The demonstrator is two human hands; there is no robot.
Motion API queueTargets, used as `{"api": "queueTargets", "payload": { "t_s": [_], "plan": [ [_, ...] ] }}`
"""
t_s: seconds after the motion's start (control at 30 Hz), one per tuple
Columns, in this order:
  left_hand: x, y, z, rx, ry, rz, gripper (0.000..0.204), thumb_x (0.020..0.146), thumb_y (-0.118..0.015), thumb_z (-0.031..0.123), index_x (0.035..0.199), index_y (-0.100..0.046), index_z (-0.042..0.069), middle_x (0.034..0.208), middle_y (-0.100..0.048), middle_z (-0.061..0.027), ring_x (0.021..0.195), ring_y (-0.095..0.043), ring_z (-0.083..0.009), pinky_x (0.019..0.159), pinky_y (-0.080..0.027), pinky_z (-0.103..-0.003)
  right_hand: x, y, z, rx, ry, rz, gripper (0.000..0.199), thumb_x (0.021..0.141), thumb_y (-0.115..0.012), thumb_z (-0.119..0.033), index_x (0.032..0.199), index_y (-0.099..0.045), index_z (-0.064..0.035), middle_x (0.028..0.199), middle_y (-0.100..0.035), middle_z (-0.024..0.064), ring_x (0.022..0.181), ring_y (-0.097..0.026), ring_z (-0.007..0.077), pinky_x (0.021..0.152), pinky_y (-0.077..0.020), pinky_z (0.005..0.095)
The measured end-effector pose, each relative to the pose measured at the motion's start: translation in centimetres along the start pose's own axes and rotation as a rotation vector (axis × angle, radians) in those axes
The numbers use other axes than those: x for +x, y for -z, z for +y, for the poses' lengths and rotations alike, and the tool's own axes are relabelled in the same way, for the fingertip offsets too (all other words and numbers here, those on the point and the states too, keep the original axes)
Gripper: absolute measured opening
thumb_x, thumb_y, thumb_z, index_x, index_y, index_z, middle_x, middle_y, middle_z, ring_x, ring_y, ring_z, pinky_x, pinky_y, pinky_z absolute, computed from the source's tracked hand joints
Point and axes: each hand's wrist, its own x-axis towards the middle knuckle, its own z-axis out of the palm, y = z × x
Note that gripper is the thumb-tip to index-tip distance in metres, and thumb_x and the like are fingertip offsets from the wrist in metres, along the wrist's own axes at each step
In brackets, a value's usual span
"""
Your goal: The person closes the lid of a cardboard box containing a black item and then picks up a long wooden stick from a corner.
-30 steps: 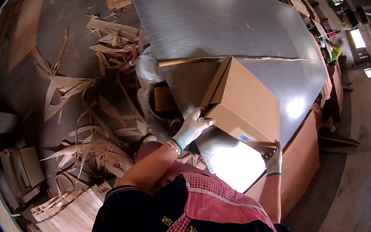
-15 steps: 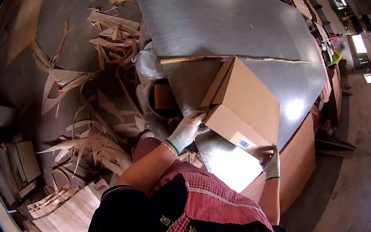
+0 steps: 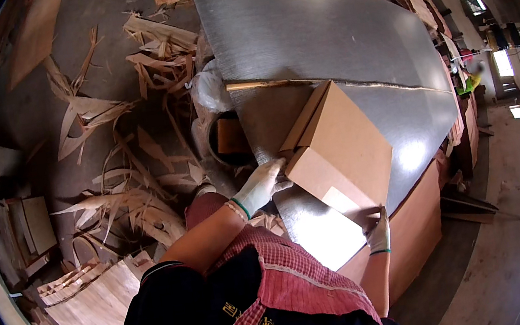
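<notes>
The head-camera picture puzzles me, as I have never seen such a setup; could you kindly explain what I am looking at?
There is no machine here. A person wears a wide fisheye camera on the head, and it looks down over their own chest and arms, so straight edges bend toward the round rim.

Both hands wear white work gloves. The left hand rests against the near left corner of a plain cardboard box. The right hand touches the box's near right corner. The box lies on a large shiny metal sheet, which sits on a stack of wooden boards.

Left of the sheet, on the floor, lie many curled scraps of thin wood veneer, and a dark bucket stands next to the sheet's edge. Whether the fingers truly grip the box or only press on it cannot be told.
</notes>
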Motion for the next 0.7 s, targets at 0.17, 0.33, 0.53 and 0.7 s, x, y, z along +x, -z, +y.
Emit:
{"api": "queueTargets", "payload": {
  "t_s": [0.17,0.33,0.53,0.7],
  "plan": [
    [0.0,-1.3,0.3,-0.156,-0.010,-0.101,0.028,0.096,-0.053,0.012,0.123,-0.049,0.005,0.116,-0.057,-0.0089,0.100,-0.059,-0.0184,0.082,-0.055,-0.033,-0.6,-0.6,-0.2,-0.012,0.010,0.049,0.031,0.095,-0.053,-0.044,0.091,-0.061,-0.0144,0.062,-0.060,0.0032,0.044,-0.048,0.0096,0.038,-0.0350,0.0211],
    [-0.1,-0.1,0.0,-0.020,-0.046,0.094,0.027,0.096,-0.054,0.012,0.123,-0.049,0.008,0.114,-0.057,-0.0070,0.099,-0.058,-0.0165,0.080,-0.053,-0.029,-1.0,-0.1,0.6,-0.065,0.038,-0.011,0.032,0.097,-0.049,-0.042,0.085,-0.060,-0.0139,0.052,-0.052,-0.0011,0.037,-0.043,0.0088,0.036,-0.0306,0.0212],
    [0.1,0.0,-0.2,-0.036,0.038,0.059,0.028,0.096,-0.054,0.014,0.124,-0.052,0.009,0.111,-0.060,-0.0055,0.096,-0.059,-0.0158,0.074,-0.053,-0.028,-1.0,1.9,1.8,-0.054,0.189,-0.106,0.029,0.096,-0.053,-0.034,0.102,-0.061,-0.0068,0.090,-0.065,0.0058,0.077,-0.062,0.0156,0.066,-0.0515,0.0281],
    [1.6,1.0,-0.4,-0.104,0.097,0.100,0.028,0.096,-0.053,0.012,0.123,-0.054,0.009,0.104,-0.063,-0.0050,0.087,-0.061,-0.0156,0.064,-0.052,-0.026,-1.8,1.3,2.5,0.132,0.141,-0.122,0.028,0.096,-0.051,-0.028,0.110,-0.056,-0.0048,0.105,-0.063,0.0080,0.093,-0.061,0.0193,0.078,-0.0524,0.0308]
  ]
}}
